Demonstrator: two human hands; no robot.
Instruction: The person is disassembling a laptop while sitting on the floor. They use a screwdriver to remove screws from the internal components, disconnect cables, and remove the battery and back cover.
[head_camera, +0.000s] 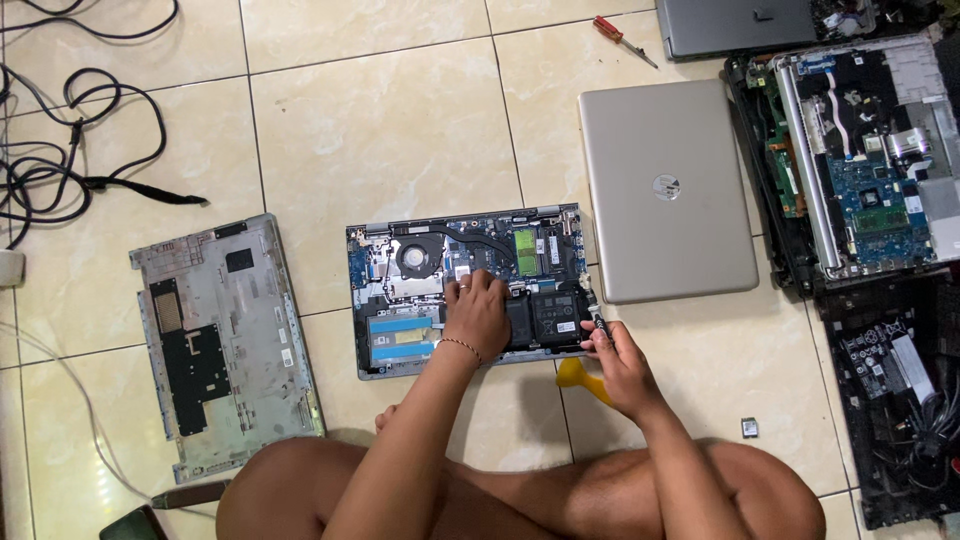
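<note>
While the person sits cross-legged on the cream tiled floor (400, 130), the bare knees fill the lower edge of the view and both arms reach forward. Just before the right knee lies a small dark square chip (749, 427), and a yellow plastic pry tool (583, 379) lies on the tile, partly under the right wrist. The right hand (618, 362) is curled closed around a thin black screwdriver handle (599, 325), whose tip meets the right edge of the opened grey laptop base (466, 292). This base lies in the middle of the floor, just in front of the person, with its fan, green memory stick and black battery showing. The left hand (478, 315) rests flat with the fingers spread on the middle of this base, beside the battery, which has a small white rectangular label; it grips nothing. A pale blue label with a yellow stripe marks the drive at the lower left of the base. To the left lies the removed grey bottom cover (225, 345), inside up. To the right lies a closed silver laptop (667, 190) with a round emblem. Farther right stands another opened laptop with a blue circuit board (865, 160). At the far edge lie a red-handled screwdriver (622, 38) and black tangled cables (60, 150).
</note>
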